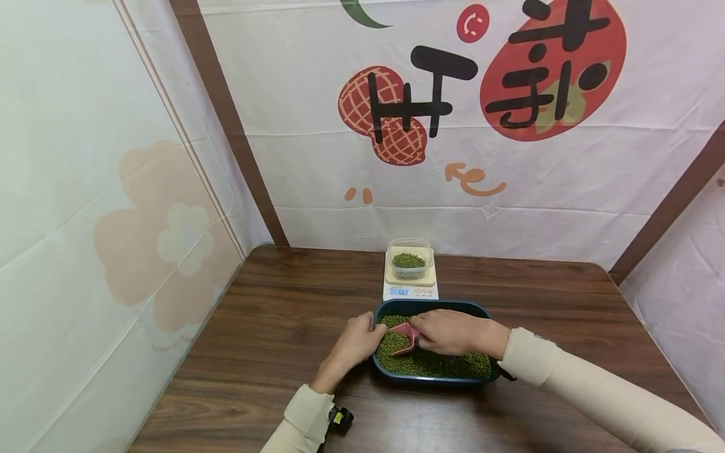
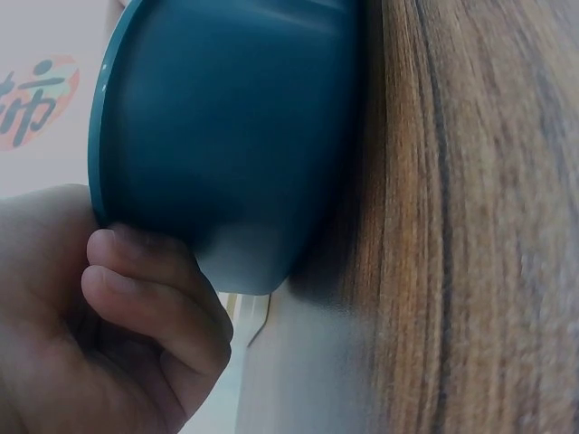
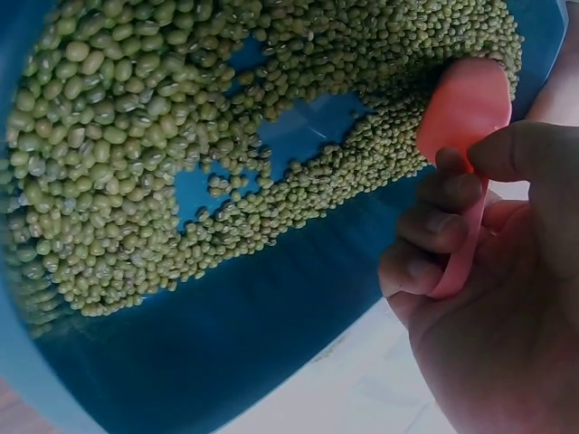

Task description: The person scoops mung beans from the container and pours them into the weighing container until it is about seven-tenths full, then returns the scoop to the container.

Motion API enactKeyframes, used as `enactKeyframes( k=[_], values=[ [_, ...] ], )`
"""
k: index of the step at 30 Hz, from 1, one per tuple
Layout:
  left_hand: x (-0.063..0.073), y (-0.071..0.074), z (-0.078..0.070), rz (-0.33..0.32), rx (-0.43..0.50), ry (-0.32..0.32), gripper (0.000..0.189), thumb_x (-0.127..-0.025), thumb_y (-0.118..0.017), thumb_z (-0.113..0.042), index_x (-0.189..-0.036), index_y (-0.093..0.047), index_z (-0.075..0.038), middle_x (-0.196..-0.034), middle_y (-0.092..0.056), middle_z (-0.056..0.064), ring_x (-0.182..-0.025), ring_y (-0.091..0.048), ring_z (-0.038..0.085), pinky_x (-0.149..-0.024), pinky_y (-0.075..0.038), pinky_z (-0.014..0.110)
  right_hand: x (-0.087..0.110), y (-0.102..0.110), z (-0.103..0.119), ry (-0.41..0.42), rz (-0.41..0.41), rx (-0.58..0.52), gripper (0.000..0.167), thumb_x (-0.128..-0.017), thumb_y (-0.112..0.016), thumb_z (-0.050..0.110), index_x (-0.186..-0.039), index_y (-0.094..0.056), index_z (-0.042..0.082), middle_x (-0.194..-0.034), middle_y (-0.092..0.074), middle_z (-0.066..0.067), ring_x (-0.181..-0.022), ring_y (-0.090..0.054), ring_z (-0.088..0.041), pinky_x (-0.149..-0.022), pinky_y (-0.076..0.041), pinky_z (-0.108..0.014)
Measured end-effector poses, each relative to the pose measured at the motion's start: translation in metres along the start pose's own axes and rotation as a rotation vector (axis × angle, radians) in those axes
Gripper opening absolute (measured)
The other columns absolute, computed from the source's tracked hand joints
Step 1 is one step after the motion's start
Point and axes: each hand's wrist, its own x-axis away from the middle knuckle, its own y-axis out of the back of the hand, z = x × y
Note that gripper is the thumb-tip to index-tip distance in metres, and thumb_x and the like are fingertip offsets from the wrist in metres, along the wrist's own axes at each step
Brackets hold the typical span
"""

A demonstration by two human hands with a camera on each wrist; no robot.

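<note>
A dark blue rectangular tub point(image 1: 433, 379) holds green mung beans point(image 1: 391, 362), with its blue floor showing through in the right wrist view point(image 3: 298, 136). My right hand point(image 1: 450, 331) grips the handle of a pink scoop point(image 1: 403, 329), fingers wrapped round it in the right wrist view. The scoop's bowl lies among the beans near the tub's left end, with beans in its mouth. At that left end, my left hand point(image 1: 357, 343) holds the tub's rim, its fingers point(image 2: 154, 280) bent against the outer wall; the thumb is mostly hidden in the left wrist view.
Behind the tub, a white kitchen scale point(image 1: 394, 292) with a lit display bears a clear plastic container point(image 1: 410, 273) with some mung beans in it. Everything stands on a brown wooden table point(image 1: 272, 333). A printed white curtain point(image 1: 317, 220) hangs behind the table.
</note>
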Motion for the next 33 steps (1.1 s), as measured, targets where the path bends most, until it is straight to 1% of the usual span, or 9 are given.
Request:
enactKeyframes(
  k=[9,14,22,29,33],
  values=[
    [0.001,0.001,0.0,-0.006,0.002,-0.004,0.022,-0.103,-0.057,-0.02,-0.084,-0.053,-0.009,-0.062,-0.049,-0.002,-0.045,-0.048,0.013,-0.043,-0.04,0.026,0.002,-0.008,-0.007,-0.008,-0.018,-0.039,0.009,-0.11,-0.051,0.019,-0.102,-0.054,0.018,-0.079,-0.046,0.008,-0.066,-0.038,-0.004,-0.064,-0.035,-0.025],
    [0.001,0.0,0.001,-0.004,0.002,-0.001,0.022,-0.104,-0.058,-0.02,-0.084,-0.054,-0.01,-0.062,-0.049,-0.002,-0.045,-0.049,0.012,-0.043,-0.04,0.026,0.005,-0.011,-0.012,-0.007,-0.031,-0.045,0.011,-0.111,-0.051,0.02,-0.1,-0.052,0.02,-0.081,-0.046,0.009,-0.068,-0.04,-0.003,-0.065,-0.037,-0.024],
    [0.0,0.0,0.002,-0.004,-0.002,-0.008,0.025,-0.104,-0.058,-0.02,-0.081,-0.05,-0.011,-0.061,-0.048,-0.002,-0.044,-0.049,0.013,-0.043,-0.04,0.027,0.012,-0.011,-0.019,-0.002,-0.056,-0.06,0.013,-0.112,-0.049,0.02,-0.1,-0.05,0.021,-0.082,-0.046,0.009,-0.071,-0.041,-0.004,-0.069,-0.038,-0.027],
    [0.0,-0.001,0.003,-0.005,-0.007,-0.012,0.026,-0.104,-0.057,-0.02,-0.08,-0.048,-0.012,-0.06,-0.048,-0.003,-0.044,-0.049,0.013,-0.044,-0.041,0.027,0.018,-0.007,-0.022,-0.009,-0.089,-0.088,0.015,-0.112,-0.048,0.019,-0.098,-0.05,0.021,-0.08,-0.044,0.009,-0.068,-0.038,-0.003,-0.066,-0.036,-0.026],
    [0.0,0.0,0.002,-0.008,-0.004,-0.012,0.026,-0.104,-0.056,-0.019,-0.08,-0.048,-0.012,-0.06,-0.048,-0.002,-0.044,-0.049,0.013,-0.044,-0.041,0.027,0.021,-0.006,-0.023,-0.011,-0.099,-0.087,0.016,-0.112,-0.047,0.018,-0.097,-0.05,0.02,-0.08,-0.042,0.008,-0.069,-0.036,-0.004,-0.067,-0.035,-0.026]
  ],
)
